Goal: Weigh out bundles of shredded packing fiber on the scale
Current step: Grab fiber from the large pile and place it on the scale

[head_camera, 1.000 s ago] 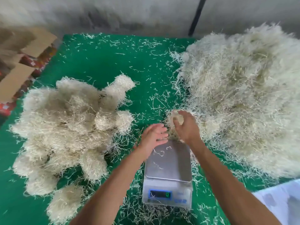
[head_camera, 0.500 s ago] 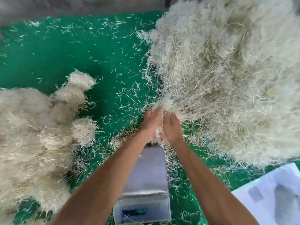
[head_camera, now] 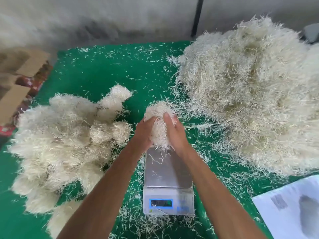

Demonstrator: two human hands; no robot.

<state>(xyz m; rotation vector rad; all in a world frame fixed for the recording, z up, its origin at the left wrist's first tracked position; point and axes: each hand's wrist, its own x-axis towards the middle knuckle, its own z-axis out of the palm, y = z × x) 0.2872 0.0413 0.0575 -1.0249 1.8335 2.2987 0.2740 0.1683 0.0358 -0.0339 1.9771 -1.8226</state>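
Both hands pulled back — left hand (head_camera: 144, 133), right hand (head_camera: 174, 133) cupping wispy fiber clump (head_camera: 158, 118) over steel scale (head_camera: 168, 171).

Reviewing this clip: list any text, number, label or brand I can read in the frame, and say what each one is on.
None can be read.
Scale display: lit blue panel with dark digits, too blurred to read.
Blue marking right of the display: blurred, unreadable.
White sheet at lower right: only grey smudges, no legible print.
Cardboard boxes at left: red patterned sides, no readable lettering.
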